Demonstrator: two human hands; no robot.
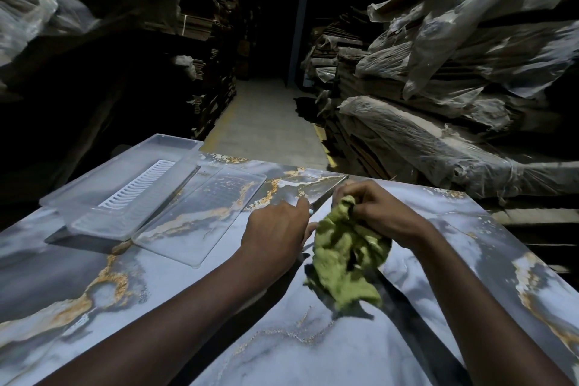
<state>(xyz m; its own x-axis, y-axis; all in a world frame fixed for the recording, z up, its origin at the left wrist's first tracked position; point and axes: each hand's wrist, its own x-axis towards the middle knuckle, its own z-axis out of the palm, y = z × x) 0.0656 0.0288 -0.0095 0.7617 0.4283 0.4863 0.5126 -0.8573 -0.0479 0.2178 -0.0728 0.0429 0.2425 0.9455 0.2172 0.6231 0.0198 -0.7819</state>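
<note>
My left hand [275, 229] grips the near end of a long shiny blade [329, 194], seemingly a knife, that points away towards the table's far edge. My right hand [382, 210] pinches a crumpled green cloth [344, 260] and holds it against the blade's right side. Most of the cloth hangs down over the marble-patterned table [156, 307]. The handle is hidden inside my left hand.
A clear plastic container [94, 222] with a white slotted insert [138, 185] sits at the far left of the table. Its flat clear lid [200, 213] lies beside it. Plastic-wrapped stacks [438, 103] line a dark aisle beyond the table.
</note>
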